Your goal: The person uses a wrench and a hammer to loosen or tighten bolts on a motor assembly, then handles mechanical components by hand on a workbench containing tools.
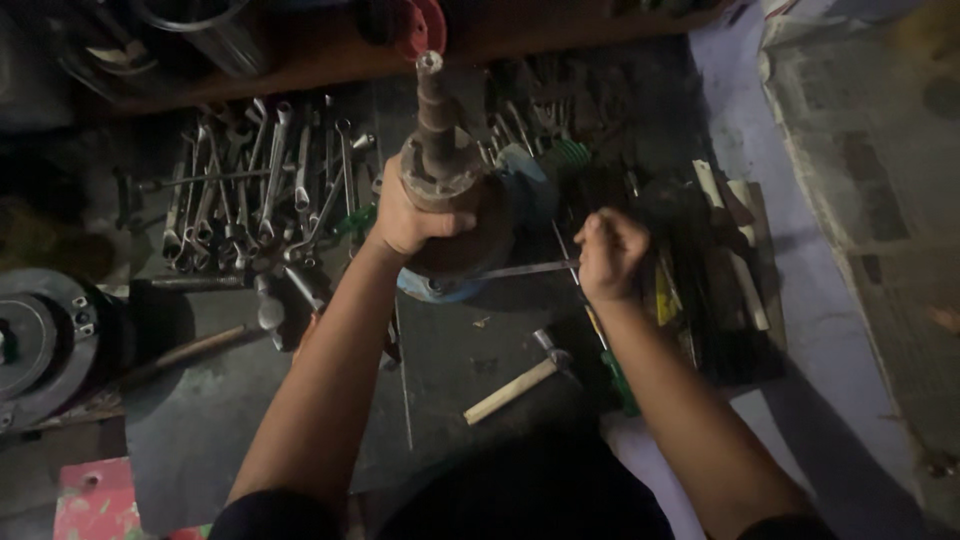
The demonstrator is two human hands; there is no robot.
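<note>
Dark floor [200, 420], dim light, tools scattered. Pile of shiny wrenches [260, 180] at back. Metal bucket [215, 30] up top, cut off, inside hidden. Left hand [410, 215] fingers wrapped tight round rusty round metal part [440, 160], upright at centre. Right hand [610, 255] fist closed on thin metal rod [525, 269], tip touching part. Wooden-handled hammer [515, 385] lies near.
</note>
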